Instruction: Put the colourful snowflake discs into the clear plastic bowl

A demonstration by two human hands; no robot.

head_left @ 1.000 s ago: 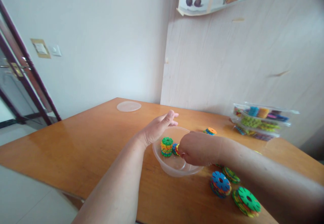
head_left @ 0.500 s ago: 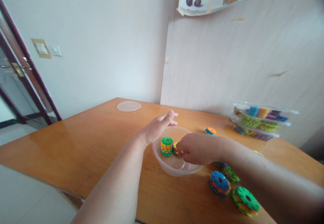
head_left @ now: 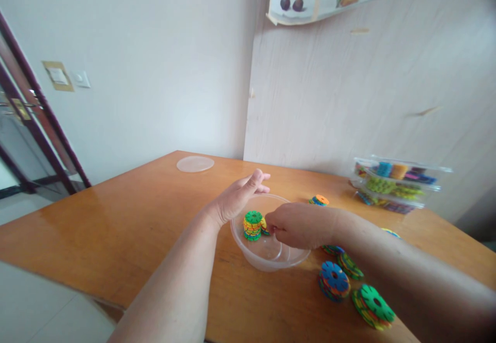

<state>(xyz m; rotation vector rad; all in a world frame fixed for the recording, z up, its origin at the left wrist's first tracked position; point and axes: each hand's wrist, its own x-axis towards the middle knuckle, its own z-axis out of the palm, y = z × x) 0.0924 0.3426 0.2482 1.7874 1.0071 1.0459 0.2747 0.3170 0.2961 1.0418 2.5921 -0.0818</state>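
Bowl (head_left: pixel 260 261) on the table (head_left: pixel 135 229), a disc stack (head_left: pixel 253 227) inside it
More disc piles (head_left: pixel 334 280) lie to its right; behind it, a lid (head_left: pixel 195 164) lies to the left and stacked boxes (head_left: pixel 397 187) to the right.

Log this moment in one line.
left hand: open at clear bowl rim | right hand: at yellow discs in bowl, grip unclear | beside those: green-topped stack | table: disc stacks

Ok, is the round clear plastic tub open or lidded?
Open: the right hand reaches into the tub, and a round translucent plastic lid-like disc lies apart on the brown wooden table.
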